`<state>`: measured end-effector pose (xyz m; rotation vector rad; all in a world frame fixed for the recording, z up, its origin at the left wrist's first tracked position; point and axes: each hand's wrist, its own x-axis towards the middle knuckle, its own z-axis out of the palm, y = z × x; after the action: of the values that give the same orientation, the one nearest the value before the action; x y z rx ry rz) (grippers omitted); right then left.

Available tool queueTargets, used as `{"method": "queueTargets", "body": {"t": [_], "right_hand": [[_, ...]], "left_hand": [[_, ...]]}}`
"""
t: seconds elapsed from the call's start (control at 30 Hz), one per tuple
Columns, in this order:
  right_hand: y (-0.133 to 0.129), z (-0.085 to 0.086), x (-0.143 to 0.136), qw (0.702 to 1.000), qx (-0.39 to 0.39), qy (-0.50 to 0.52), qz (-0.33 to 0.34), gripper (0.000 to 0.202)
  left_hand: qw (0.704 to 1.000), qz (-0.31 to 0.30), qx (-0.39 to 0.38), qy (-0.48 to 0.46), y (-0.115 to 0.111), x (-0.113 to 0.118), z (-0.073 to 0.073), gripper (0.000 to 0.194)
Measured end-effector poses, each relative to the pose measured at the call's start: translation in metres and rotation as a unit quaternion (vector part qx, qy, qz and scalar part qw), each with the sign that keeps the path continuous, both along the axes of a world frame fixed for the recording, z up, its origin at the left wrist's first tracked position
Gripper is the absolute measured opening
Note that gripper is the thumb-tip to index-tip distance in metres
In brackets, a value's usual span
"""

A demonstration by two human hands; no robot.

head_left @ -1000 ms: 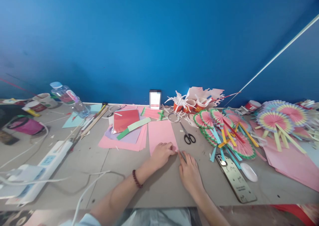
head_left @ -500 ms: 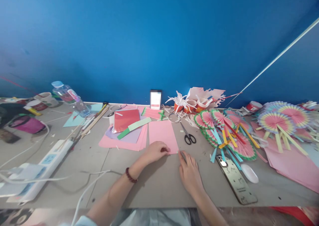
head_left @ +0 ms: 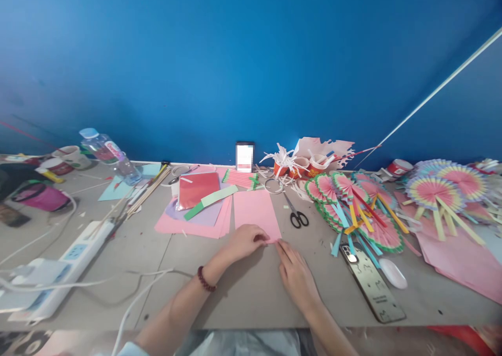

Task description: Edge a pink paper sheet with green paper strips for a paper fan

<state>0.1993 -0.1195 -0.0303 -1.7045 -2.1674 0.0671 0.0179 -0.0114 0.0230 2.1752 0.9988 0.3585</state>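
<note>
A pink sheet of paper [head_left: 257, 207] lies flat on the grey table in front of me. My left hand [head_left: 248, 241], with a dark bead bracelet on its wrist, has curled fingers pinching the sheet's near edge. At the near right corner, my right hand [head_left: 296, 272] grips that same edge with its fingertips; its thumb is partly hidden. A narrow strip of the edge looks turned up between both hands. To the right of the sheet lie black-handled scissors [head_left: 299, 219].
Left of the sheet are stacked papers with a red packet [head_left: 198, 190]. A phone [head_left: 245, 157] leans on the blue wall. Folded paper fans [head_left: 380, 230] and another phone [head_left: 372, 283] lie right. A power strip [head_left: 66, 272], cables and a bottle [head_left: 112, 154] occupy the left.
My right hand has shifted slightly left, its fingertips now on the sheet's corner. A small raised strip shows at the near edge. My left hand has barely moved.
</note>
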Motion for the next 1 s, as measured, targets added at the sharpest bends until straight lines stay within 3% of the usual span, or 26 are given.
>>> {"method": "queueTargets", "body": {"t": [0.13, 0.37, 0.63, 1.0], "right_hand": [[0.0006, -0.0003, -0.0007, 1.000, -0.002, 0.012, -0.004, 0.058], [0.0004, -0.0041, -0.0006, 1.000, 0.006, 0.008, -0.004, 0.056], [-0.0003, -0.0011, -0.0019, 0.999, -0.005, -0.027, -0.017, 0.053], [-0.0003, 0.0037, -0.0034, 0.999, -0.017, -0.041, -0.027, 0.055]], "left_hand": [[0.999, 0.010, -0.031, -0.008, 0.0004, -0.0002, -0.0011, 0.017], [0.998, -0.020, 0.058, 0.025, -0.0031, 0.0009, -0.0008, 0.015], [0.990, -0.060, 0.084, 0.098, 0.0006, -0.0005, 0.0074, 0.013], [0.988, 0.035, 0.065, 0.136, -0.0037, 0.0019, 0.0028, 0.008]]}}
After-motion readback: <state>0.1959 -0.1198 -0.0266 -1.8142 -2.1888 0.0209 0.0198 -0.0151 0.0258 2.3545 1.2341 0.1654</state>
